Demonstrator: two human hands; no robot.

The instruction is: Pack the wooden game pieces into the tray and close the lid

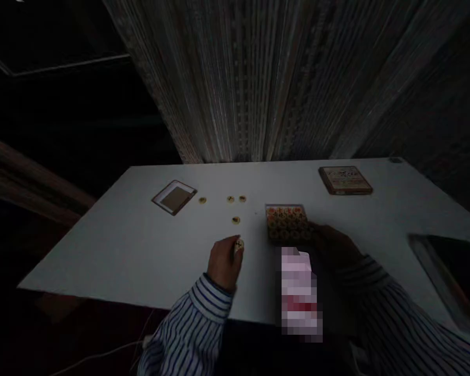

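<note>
White table (149, 261): left hand (223, 263) pinches 1 round marked disc (238, 244) near the front edge; right hand (332, 241) touches the patterned box (286, 222), grip unclear. 4 discs (235, 220) lie mid-table.

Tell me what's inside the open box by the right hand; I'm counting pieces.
The patterned rectangular box holds rows of small round discs with red and dark marks. The right hand covers its near right corner, and dim light makes them uncountable.

Small round yellow tokens (235, 220) with dark marks lie on a white table (121, 250). A tray (286, 222) shows red-and-cream dots, beside white sleeves (198, 324) striped in dark blue, under grey-striped curtains (266, 78).
</note>
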